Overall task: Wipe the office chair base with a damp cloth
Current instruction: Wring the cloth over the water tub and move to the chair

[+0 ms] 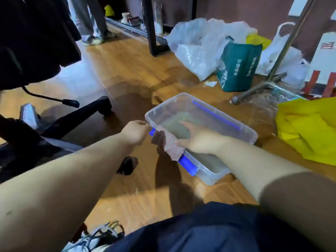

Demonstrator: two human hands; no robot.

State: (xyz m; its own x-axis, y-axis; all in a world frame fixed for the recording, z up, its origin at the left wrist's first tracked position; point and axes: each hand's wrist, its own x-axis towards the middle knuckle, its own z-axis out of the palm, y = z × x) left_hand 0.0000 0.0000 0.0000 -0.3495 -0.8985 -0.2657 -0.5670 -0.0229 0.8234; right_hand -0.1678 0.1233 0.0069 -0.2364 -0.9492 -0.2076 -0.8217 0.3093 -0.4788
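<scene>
A clear plastic tub [241, 127] with blue clips stands on the wood floor, holding murky water. A pale pink cloth [171, 144] hangs over its near left rim. My right hand [198, 137] lies inside the tub beside the cloth, fingers stretched over the water and thumb against the cloth. My left hand [135, 131] grips the tub's left corner rim. The black office chair base [76, 115] spreads its legs and castors at the left, apart from both hands.
A black castor [128, 165] sits close to the tub's near left side. Plastic bags [198, 42] and a green bag [238, 68] lie behind the tub. A yellow bag [309, 128] is at the right. A metal stand leg [254, 90] crosses the floor. Another person's feet [94, 38] stand far left.
</scene>
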